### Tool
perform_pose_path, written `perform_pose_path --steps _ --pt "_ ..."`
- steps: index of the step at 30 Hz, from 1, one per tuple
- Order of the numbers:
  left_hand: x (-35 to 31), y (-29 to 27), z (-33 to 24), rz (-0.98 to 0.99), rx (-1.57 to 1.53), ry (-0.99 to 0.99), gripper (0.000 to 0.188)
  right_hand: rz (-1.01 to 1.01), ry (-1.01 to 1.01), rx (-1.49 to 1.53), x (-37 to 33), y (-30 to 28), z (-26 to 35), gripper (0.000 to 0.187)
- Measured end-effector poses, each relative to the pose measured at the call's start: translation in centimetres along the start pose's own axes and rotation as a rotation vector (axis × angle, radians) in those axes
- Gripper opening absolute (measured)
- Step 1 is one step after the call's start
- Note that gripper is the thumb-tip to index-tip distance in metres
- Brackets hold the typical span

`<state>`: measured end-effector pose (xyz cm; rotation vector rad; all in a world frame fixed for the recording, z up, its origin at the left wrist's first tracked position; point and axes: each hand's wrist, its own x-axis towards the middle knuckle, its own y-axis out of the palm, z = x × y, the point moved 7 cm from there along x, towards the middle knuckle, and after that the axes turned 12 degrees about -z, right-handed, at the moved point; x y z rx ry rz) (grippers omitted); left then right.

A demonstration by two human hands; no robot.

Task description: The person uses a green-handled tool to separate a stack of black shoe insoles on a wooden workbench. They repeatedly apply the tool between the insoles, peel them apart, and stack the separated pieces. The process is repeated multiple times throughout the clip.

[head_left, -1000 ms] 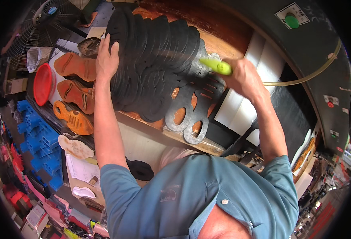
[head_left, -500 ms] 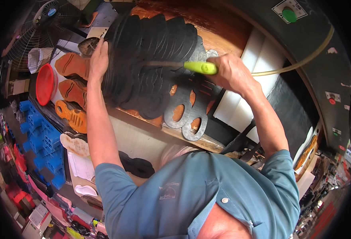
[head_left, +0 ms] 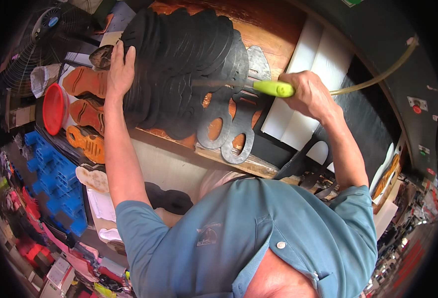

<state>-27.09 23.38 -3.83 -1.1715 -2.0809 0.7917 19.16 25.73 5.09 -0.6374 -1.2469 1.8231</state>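
Note:
My right hand (head_left: 306, 94) is wrapped round a lime-green air blow gun (head_left: 274, 89). Its long thin nozzle, smeared by motion, points left over a row of overlapping black shoe-sole-shaped sheets (head_left: 189, 49). A yellowish hose (head_left: 378, 78) runs from behind that hand toward the dark machine. My left hand (head_left: 121, 72) lies at the left edge of the black sheets, fingers stretched out and somewhat apart, touching them. At the right end of the row, grey sole-shaped pieces (head_left: 236, 149) with oval holes and slots overhang the bench's near edge.
Left of the sheets lie orange-brown sole-shaped pieces (head_left: 87, 82) and a red bowl (head_left: 53, 109). A fan (head_left: 42, 27) stands far left, with blue plastic crates (head_left: 55, 174) below. White boards (head_left: 298, 114) lie at the right, beside the dark machine (head_left: 393, 44).
My right hand and the blow gun have moved right, away from the middle of the sheets. The whole view has shifted slightly. My left hand stays at the sheets' left edge.

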Motion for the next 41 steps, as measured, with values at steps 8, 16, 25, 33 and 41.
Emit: perform_pose_path --steps 8,16,25,33,41 --pt "-1.0 0.1 -1.1 -0.031 0.054 0.09 0.082 0.14 0.014 0.031 -1.9 0.0 -0.9 0.012" --pt "-2.5 1.6 -2.5 -0.013 0.047 0.143 0.08 0.069 0.039 -0.026 -4.5 -2.7 -2.2 0.011" --pt "-4.4 2.9 -5.1 0.023 0.012 0.174 0.078 -0.084 0.173 -0.092 -7.0 -5.0 -5.0 0.016" --pt "-5.7 3.6 -6.6 0.065 -0.026 0.178 0.078 -0.028 0.198 -0.121 -10.4 -6.3 -5.1 0.009" --pt "-6.5 4.1 -7.5 0.083 -0.052 0.211 0.082 0.081 0.181 -0.172 -12.6 -6.2 -4.5 0.008"
